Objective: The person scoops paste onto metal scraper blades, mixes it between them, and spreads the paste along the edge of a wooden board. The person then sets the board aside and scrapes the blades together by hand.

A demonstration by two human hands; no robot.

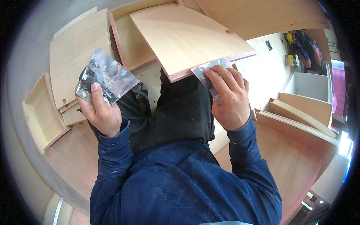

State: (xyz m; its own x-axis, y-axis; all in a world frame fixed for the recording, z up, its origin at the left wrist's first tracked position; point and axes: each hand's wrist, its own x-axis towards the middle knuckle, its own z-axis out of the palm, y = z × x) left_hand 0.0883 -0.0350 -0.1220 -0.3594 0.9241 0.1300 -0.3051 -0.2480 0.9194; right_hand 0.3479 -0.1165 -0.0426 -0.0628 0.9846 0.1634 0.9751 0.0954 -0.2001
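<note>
My left hand [103, 114] grips a flat, square putty plate [118, 77] smeared with dark and whitish filler, the thumb lying on top. In my right hand [230, 99] is a thin putty scraper [201, 73], also smeared, pinched under the fingers. It meets the near edge of a pale wooden panel [183, 35], close to the panel's front middle. That edge looks pinkish, and a round hole shows near the panel's far right corner. The panel rests slantwise over an open wooden drawer box [129, 43] and reaches above my knees.
Stacked wooden panels [80, 56] and a shallow wooden tray [47, 108] stand at left. To the right are a large wooden box [288, 142], loose boards [300, 116] and a white bin [309, 86]. Another person [309, 50] crouches at the upper right beside yellow-labelled cans [291, 60].
</note>
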